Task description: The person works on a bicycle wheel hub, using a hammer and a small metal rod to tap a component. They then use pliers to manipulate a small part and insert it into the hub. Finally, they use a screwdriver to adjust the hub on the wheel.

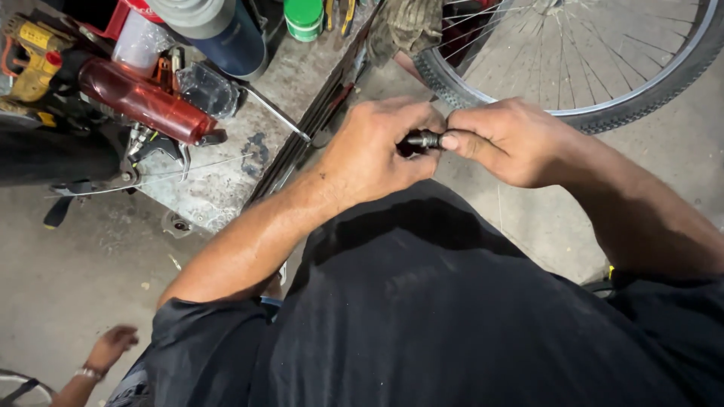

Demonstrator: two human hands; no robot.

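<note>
Left hand (373,151): curled around one end of a small dark metal part (424,139), fingers clenched on it.
Right hand (501,139): pinching the other end of the same part between thumb and fingers, thumb tip laid along it.
Metal part: short, dark and roughly cylindrical, held level between the two hands, above the person's black shirt (452,316) (most of it is hidden by the fingers).
Bicycle wheel (603,68): just beyond the right hand, spokes and tyre in view, resting on the concrete floor (75,264).
Bench (226,173): to the left, a worn slab carrying a red bottle (143,102) lying on its side, a dark blue flask (226,34) and a green can (304,19).
Yellow tool (30,60): at the far left edge.
Another person's hand (109,347): low at the left, with a wristband, well apart from the work.
</note>
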